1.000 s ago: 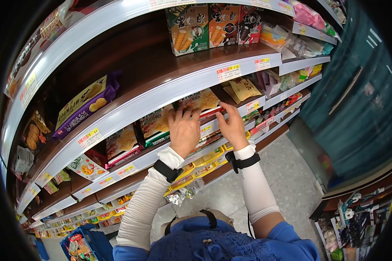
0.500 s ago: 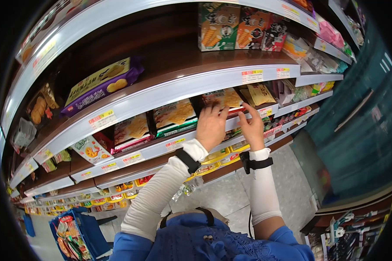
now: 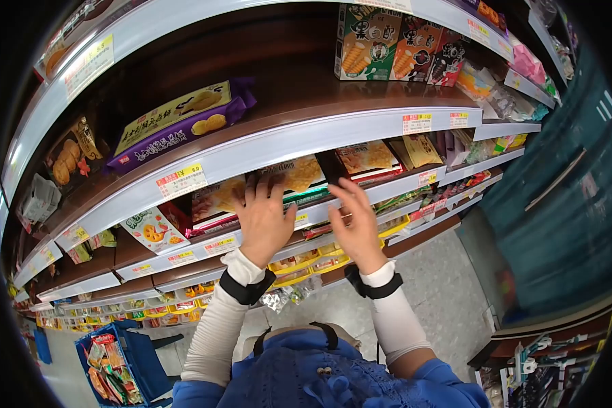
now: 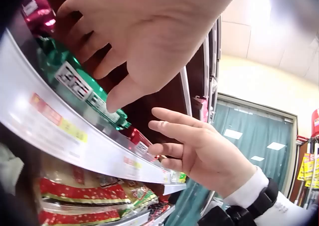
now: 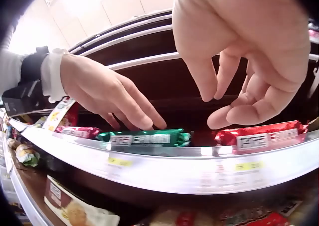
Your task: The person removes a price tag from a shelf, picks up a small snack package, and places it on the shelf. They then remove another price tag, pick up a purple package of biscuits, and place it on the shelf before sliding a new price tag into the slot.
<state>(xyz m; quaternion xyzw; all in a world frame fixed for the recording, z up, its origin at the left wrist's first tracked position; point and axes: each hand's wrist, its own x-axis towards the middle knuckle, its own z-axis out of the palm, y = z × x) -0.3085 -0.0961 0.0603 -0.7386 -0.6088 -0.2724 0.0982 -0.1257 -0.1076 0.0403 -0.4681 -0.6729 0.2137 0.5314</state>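
My left hand [image 3: 264, 221] reaches onto the shelf with its fingers spread over the left end of a green-edged cracker pack [image 3: 298, 178]. In the left wrist view its thumb [image 4: 122, 94] lies close by that pack's front. My right hand [image 3: 357, 228], fingers loosely bent and apart, is at the green pack's right end and grips nothing. A red cracker pack [image 3: 368, 162] lies flat to the right of the green one. Partly hidden by my left hand, a magenta-edged pack [image 3: 214, 204] lies on the left.
A white shelf edge [image 3: 401, 183] with price tags runs in front of the packs. Above stand a purple biscuit pack [image 3: 177, 129] and several upright boxes [image 3: 367, 47]. A blue basket [image 3: 136, 360] filled with snacks is at lower left, and teal curtains [image 3: 557, 204] hang at right.
Both hands have moved left along the shelf, from the red cracker pack to the green one. The head view has shifted, and the red pack is now uncovered.
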